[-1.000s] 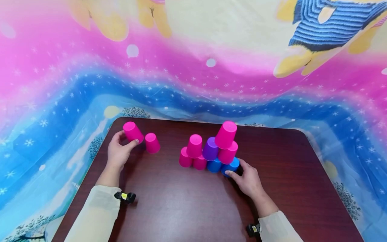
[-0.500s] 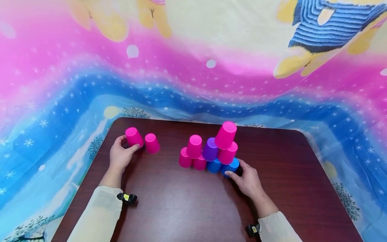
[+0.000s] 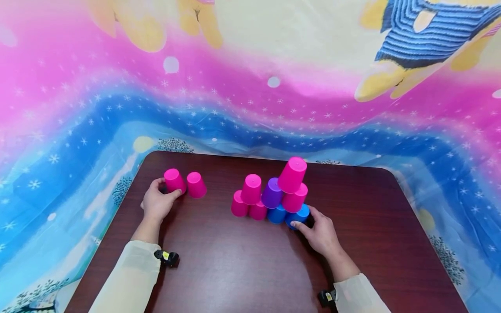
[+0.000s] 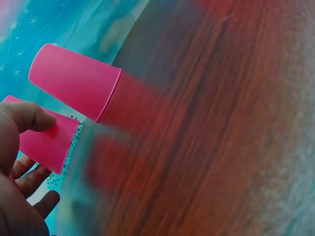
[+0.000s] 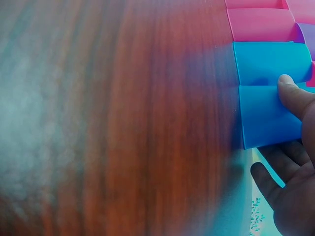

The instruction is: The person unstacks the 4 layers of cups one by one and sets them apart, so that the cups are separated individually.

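I have the left hand point(image 3: 156, 203) pinching a pink cup point(image 3: 174, 180), rim down, beside another pink cup point(image 3: 196, 185); the right hand point(image 3: 322, 232) grips the end blue cup point(image 3: 298, 214) of the pyramid point(image 3: 272, 194), probably to steady its base.

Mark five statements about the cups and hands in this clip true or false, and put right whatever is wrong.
1. The left hand holds a pink cup. True.
2. Both hands hold pink cups. False: the right hand holds a blue cup.
3. The purple cup sits in the middle row. True.
4. A purple cup tops the stack. False: the top cup is pink.
5. The bottom row has two pink cups and two blue cups. True.
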A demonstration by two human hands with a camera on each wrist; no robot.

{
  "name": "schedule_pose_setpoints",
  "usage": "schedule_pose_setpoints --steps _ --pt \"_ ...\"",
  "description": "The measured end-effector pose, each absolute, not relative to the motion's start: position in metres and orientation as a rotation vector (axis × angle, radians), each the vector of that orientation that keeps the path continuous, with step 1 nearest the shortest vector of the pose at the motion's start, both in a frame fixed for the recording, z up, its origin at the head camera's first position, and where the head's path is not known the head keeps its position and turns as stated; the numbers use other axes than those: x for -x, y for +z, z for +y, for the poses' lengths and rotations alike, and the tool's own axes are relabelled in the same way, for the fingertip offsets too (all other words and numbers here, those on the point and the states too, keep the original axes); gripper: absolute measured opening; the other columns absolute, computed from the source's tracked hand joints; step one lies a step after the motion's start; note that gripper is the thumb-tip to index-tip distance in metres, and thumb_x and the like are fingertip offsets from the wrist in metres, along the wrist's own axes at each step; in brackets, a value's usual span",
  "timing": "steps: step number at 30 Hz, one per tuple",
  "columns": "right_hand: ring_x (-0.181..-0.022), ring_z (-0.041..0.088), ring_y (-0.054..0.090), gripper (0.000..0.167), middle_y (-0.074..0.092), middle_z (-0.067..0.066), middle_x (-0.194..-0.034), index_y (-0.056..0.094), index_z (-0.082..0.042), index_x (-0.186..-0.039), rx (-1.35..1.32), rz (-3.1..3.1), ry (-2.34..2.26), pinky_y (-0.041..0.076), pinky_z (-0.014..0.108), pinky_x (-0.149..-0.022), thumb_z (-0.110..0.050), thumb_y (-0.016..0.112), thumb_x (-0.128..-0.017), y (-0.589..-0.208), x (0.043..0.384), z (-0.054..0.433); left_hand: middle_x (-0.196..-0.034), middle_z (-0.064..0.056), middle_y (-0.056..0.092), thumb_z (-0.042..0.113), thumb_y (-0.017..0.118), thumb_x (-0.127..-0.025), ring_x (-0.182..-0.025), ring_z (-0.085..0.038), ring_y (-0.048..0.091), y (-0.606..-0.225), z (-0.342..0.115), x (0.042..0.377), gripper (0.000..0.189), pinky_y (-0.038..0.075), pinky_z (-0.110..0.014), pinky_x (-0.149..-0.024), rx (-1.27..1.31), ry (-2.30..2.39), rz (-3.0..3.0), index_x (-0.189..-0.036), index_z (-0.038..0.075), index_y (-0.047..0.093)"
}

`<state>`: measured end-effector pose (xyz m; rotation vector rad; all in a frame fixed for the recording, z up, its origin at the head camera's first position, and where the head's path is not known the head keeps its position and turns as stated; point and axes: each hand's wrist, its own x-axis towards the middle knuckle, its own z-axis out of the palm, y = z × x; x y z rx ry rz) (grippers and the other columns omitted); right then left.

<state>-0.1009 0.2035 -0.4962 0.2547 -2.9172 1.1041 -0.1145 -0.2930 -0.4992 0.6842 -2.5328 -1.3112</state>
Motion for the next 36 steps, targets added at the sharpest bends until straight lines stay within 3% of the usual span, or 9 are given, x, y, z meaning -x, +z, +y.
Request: schedule_pose_setpoints --steps 21,36 --pt "-0.122 0.036 0.064 0.074 0.066 0.013 -0.135 0.054 -0.014 -0.147 -0.26 -2.919 1.102 0.053 0.058 -0.1 -0.051 0.08 -0.088 -0.498 0.1019 0.2038 -0.145 -0.023 0.056 0.03 0.083 -0.084 -0.133 -0.046 0.048 -0.505 -0.286 0.1141 0.078 0.013 -0.07 -0.11 -0.683 -1.262 -2.565 -0.148 0.004 0.047" --pt "-0.121 0.036 0.064 0.074 0.066 0.013 -0.134 0.055 -0.014 -0.147 -0.279 -2.909 1.098 0.054 0.058 -0.1 -0.05 0.08 -0.088 -0.4973 0.1048 0.2046 -0.146 -0.022 0.054 0.029 0.086 -0.083 -0.135 -0.045 0.047 -0.4969 -0.2862 0.1143 0.084 0.016 -0.07 -0.11 -0.675 -1.298 -2.552 -0.151 0.006 0.043"
